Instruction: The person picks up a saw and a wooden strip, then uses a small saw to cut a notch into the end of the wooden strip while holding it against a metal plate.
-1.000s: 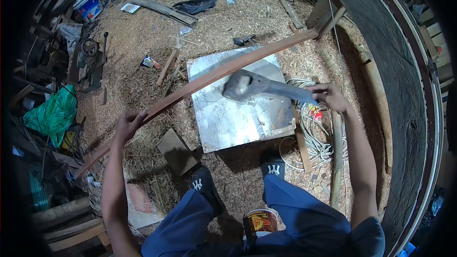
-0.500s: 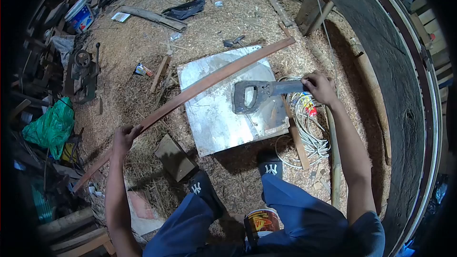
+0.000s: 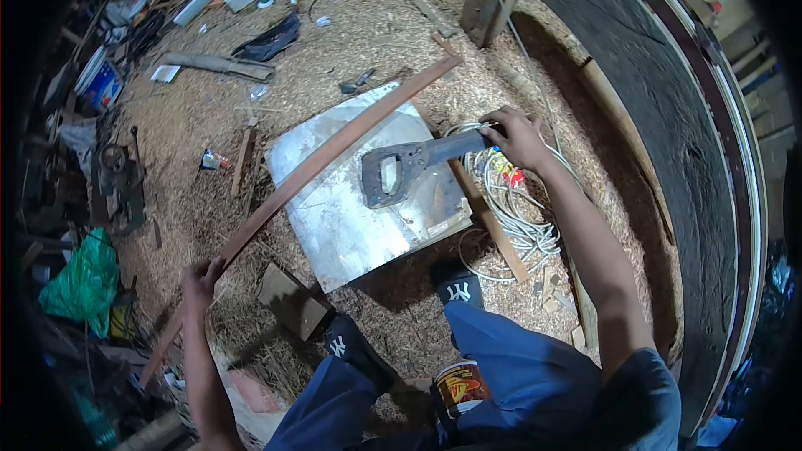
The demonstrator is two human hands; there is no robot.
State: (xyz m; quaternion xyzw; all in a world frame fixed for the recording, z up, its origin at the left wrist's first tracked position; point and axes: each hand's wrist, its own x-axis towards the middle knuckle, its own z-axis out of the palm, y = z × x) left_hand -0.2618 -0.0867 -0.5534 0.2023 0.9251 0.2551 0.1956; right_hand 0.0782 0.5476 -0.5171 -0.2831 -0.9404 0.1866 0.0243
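Wooden strip [image 3: 334,156]: long, narrow, straight, reddish-brown, with flat faces. Its long axis runs diagonally, from the near left up to the far right, crossing above the pale, scuffed board [image 3: 334,242]; the far end projects beyond the board's edge. Contact between strip and board cannot be confirmed.

Handsaw [image 3: 436,150]: dark grey, worn, with a closed-loop handle whose opening shows the board behind. Its long axis lies nearly crosswise, rising slightly to the right; the handle points left, the blade right. The saw is over the board's right half. Teeth cannot be made out.

Left hand [image 3: 200,284]: fingers closed around the strip toward its near end. Right hand [image 3: 520,140]: fingers pinched on the blade's end, partly hiding it, above the coiled white cable [image 3: 535,244].
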